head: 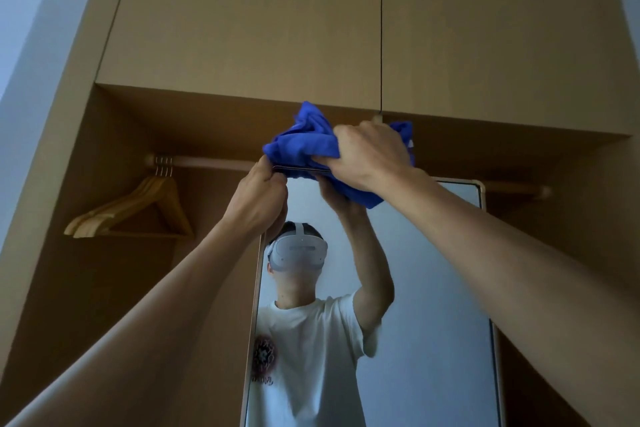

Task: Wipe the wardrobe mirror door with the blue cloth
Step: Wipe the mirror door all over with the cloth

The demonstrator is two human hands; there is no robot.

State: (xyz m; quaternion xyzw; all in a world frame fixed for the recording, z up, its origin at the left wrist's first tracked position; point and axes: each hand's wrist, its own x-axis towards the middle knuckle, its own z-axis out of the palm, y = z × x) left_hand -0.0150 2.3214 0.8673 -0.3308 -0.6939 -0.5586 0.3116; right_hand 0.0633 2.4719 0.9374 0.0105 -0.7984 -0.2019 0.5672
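Gripping the bunched blue cloth point(304, 146), the right hand point(370, 156) presses it over the top edge of the mirror door point(433, 270), fingers curled tight into the fabric. Left hand point(258, 194) holds the door's upper left corner, fingers curled round the frame. Wooden hangers point(138, 208) hang on the rail point(207, 163), left of the mirror. Cupboard doors point(242, 28) above.
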